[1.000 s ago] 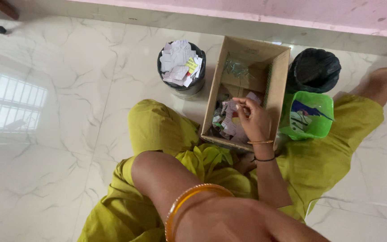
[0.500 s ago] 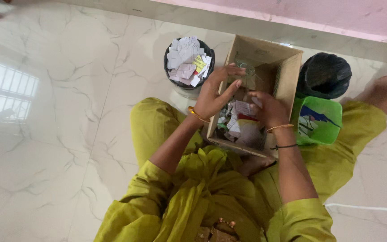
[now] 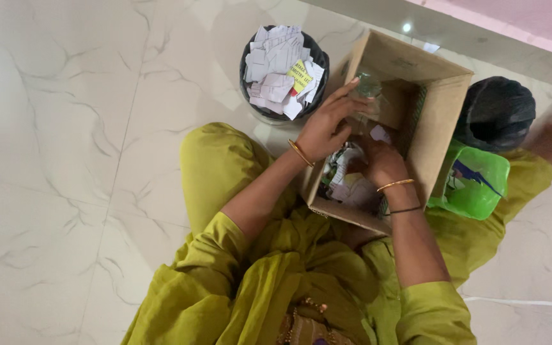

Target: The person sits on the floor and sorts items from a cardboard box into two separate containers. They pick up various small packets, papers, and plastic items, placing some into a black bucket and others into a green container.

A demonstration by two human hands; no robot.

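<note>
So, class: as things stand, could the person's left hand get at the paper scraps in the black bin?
Probably yes. The left hand is at the near wall of the cardboard box, and the black bin stands just beside it, open-topped, with paper scraps heaped at its rim and nothing between.

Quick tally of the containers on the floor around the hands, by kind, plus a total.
Brown cardboard box, both hands inside it: 1
Black round bins: 2, one full of paper scraps, one lined with a black bag
Green plastic tub: 1
Total: 4
</note>
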